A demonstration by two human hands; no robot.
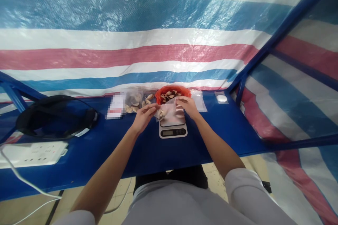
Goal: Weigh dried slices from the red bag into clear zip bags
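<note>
Between my two hands hangs a small clear plastic bag (171,108), tilted, with a few pale pieces (163,114) gathered at its left end. My left hand (144,116) pinches the bag near that filled end. At the other end, the fingers of my right hand (187,105) are closed on the bag's upper edge. Directly below is a kitchen scale (173,132) with a metal plate; its display is too small to read. Behind the bag stands a red bag (159,95), its mouth wide around many dark and pale pieces (170,95).
Left of the scale lie filled clear bags (135,100) and a blurred card (115,106). Flat clear bags (198,100) and a white oval item (221,98) lie on the right. A black headset-like ring (56,117) and a power strip (34,154) occupy the blue table's (105,158) left.
</note>
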